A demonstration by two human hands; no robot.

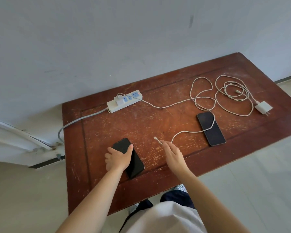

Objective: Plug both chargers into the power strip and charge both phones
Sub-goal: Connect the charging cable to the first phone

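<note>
A white power strip (124, 102) lies at the back left of the wooden table (158, 115). One white charger (118, 100) is plugged into it. Its cable (166, 106) runs right, loops, crosses a dark phone (210, 128), and ends in a connector (156, 138). My right hand (172, 153) pinches the cable just behind that connector. My left hand (118, 158) grips a second black phone (133, 160) lying near the front left. A second white charger (263, 107) lies unplugged at the far right with its cable coiled (232, 93).
The strip's grey cord (77, 121) drops off the table's left edge toward the wall. The table's back edge meets a pale wall. Light floor tiles (250, 182) surround the table, and my knees and shoes sit under the front edge.
</note>
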